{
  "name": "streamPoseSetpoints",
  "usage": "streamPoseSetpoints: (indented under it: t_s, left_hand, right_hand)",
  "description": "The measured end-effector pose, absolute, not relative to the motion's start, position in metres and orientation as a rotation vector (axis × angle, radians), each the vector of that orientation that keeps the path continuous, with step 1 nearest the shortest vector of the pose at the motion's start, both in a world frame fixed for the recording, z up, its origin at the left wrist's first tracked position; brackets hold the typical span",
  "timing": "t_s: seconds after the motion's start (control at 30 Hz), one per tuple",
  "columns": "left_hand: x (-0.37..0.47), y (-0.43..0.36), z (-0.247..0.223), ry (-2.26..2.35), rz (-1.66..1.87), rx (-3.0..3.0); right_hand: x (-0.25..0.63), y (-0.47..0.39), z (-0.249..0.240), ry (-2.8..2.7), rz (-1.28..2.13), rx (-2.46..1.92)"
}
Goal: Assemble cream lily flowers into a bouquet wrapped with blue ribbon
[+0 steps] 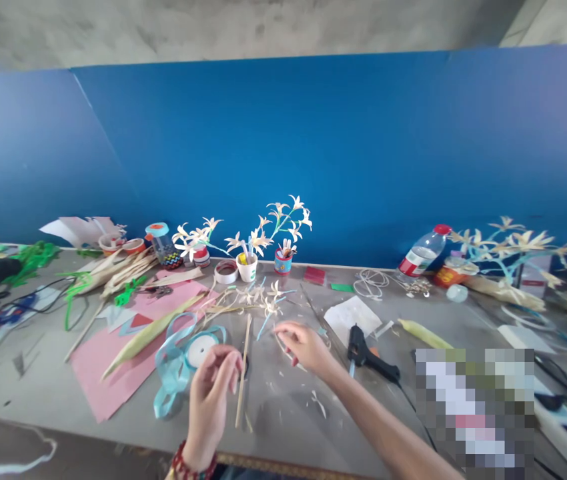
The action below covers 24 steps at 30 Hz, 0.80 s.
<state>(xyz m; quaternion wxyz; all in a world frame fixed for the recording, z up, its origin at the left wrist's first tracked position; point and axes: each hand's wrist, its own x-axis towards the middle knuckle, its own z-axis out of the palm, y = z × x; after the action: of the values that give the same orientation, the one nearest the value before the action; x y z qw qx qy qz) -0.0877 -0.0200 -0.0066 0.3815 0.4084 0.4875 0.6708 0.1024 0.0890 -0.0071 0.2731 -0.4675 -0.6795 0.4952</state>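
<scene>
My left hand [212, 393] is above the near edge of the table, its fingers curled in toward the thumb; whether anything small is between them is hidden. Beside it lie a spool of light blue ribbon [201, 348] and a thin wooden stick [244, 373]. To the right, my right hand [304, 345] has its fingertips drawn together, and I cannot make out anything in them. Just beyond those fingertips lies a small cream flower [272, 305] with a light blue stem [264, 325]. A black hot glue gun [369, 357] rests right of my right forearm.
Cream flowers [291, 213] stand in small decorated cups [282, 261] along the blue wall. Pink paper [108, 373] and a pale green corn husk [148, 337] lie left. A red-capped bottle [421, 253], coiled white cord [371, 283] and white paper [351, 319] are right.
</scene>
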Motion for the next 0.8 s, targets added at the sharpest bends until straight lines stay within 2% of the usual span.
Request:
streamPoseSetpoints:
  t_s: [0.13,0.3,0.57,0.8]
  left_hand:
    - [-0.108,-0.026,-0.010,1.241,1.776,0.973]
    - [-0.116,-0.029,-0.008,1.273,1.734,1.008]
    - [-0.121,-0.025,-0.015,1.278,1.731,1.005]
    - [-0.108,-0.020,-0.007,1.244,1.621,1.024]
  right_hand:
    - [0.072,0.110,-0.036,-1.778,1.424,-1.359]
    - [0.055,0.115,-0.046,-1.680,1.396,-1.416]
    - [0.101,0.112,-0.035,-1.491,1.100,-1.364]
    - [0.120,0.112,-0.013,-1.461,1.090,-1.164]
